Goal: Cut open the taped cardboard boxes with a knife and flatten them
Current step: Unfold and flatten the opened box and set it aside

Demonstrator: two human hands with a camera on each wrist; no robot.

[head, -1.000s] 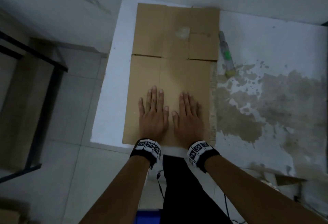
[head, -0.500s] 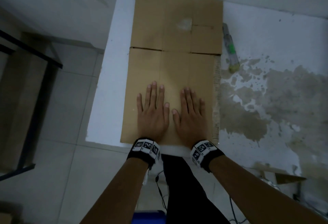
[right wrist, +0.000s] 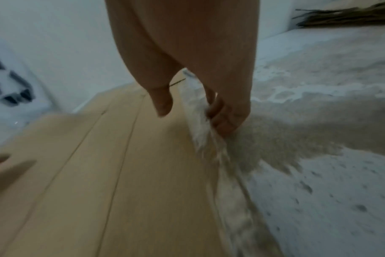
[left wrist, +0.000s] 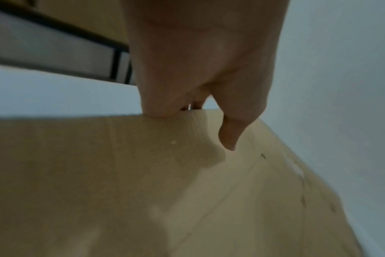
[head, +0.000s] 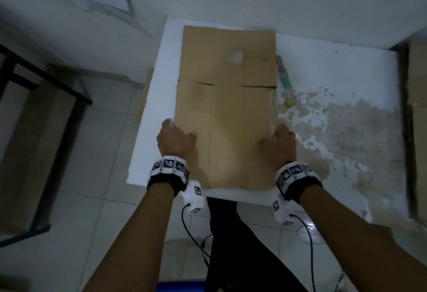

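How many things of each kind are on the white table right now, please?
Flattened cardboard box: 1
Knife: 1
Hands gripping the box's edges: 2, left hand and right hand
Total: 4

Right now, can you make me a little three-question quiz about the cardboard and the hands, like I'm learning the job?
1. True or false: the cardboard on the table is already lying flat.
2. Where does each hand hold the cardboard? A) both on the far end B) the left hand on the left edge and the right hand on the right edge C) both in the middle
3. Fill in: the knife lies on the table just to the ____ of the cardboard.

Key:
1. True.
2. B: each hand curls its fingers round one long edge, thumb on top.
3. Right; no hand touches it.
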